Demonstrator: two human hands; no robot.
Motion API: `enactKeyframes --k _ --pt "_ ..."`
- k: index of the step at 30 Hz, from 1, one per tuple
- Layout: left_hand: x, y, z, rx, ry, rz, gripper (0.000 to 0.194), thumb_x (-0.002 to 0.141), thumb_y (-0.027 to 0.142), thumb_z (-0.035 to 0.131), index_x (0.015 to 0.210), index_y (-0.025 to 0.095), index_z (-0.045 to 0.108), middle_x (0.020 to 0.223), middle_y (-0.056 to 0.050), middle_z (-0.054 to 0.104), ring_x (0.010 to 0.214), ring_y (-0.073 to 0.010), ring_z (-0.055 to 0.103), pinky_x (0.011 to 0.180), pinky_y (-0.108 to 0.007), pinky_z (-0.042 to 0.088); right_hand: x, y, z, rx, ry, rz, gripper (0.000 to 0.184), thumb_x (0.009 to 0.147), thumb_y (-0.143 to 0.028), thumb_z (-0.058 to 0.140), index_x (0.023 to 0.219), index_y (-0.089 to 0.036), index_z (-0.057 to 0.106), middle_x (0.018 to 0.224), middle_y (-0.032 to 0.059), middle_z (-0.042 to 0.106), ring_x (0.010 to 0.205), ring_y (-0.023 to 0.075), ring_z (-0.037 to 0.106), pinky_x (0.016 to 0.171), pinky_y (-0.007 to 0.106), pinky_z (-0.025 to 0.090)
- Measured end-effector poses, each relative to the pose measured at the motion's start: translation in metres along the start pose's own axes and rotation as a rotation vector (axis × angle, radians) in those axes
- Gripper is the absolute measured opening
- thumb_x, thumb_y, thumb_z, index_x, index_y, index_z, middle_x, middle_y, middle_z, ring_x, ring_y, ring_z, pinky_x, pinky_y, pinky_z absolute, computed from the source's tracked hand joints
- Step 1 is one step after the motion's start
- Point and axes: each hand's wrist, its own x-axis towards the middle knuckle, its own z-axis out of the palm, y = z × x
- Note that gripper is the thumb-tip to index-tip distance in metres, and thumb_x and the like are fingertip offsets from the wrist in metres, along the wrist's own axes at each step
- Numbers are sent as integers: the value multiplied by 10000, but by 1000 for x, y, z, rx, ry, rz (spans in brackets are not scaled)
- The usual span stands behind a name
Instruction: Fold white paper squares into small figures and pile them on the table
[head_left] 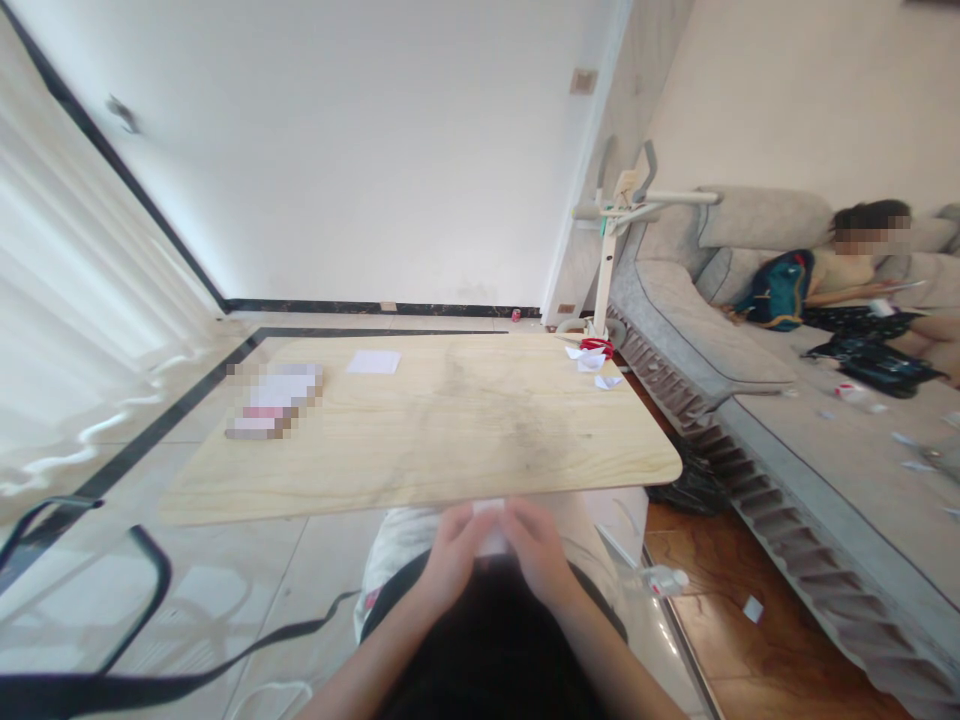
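Observation:
Between my two hands, over my lap and just below the table's near edge, is a small piece of white paper [491, 540]. My left hand [454, 545] grips its left side, fingers closed. From the other side my right hand [532, 545] holds the same paper, its fingers closed too. Both hands look slightly blurred. On the wooden table [420, 430] before me lies a flat white sheet [374, 362], far left of centre. Folded white paper pieces [589, 360] sit at the far right corner, beside red-handled scissors [597, 347].
A pixelated stack [274, 400] rests on the table's left. To the right stands a grey sofa [690, 330], where a person [847, 275] sits by a blue backpack [782, 290]. A plastic bottle [666, 580] lies low at right. A black strap [187, 680] crosses the lower left.

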Motion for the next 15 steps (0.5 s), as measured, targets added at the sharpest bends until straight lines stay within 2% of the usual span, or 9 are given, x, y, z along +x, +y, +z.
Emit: enactKeyframes --k 9,15 --pt "-6 10 5 -23 12 -22 363 687 496 685 607 142 700 514 -5 574 487 -133 488 431 -227 384 -2 -1 1 24 44 -16 348 829 -364 541 544 -201 426 541 -29 426 549 132 407 534 261 331" --pt "-1 0 2 -9 -16 -2 394 677 534 685 567 155 676 485 -4 561 453 -130 467 411 -235 372 0 8 3 27 58 9 322 810 -360 537 549 -201 434 544 -33 416 550 130 395 533 260 319"
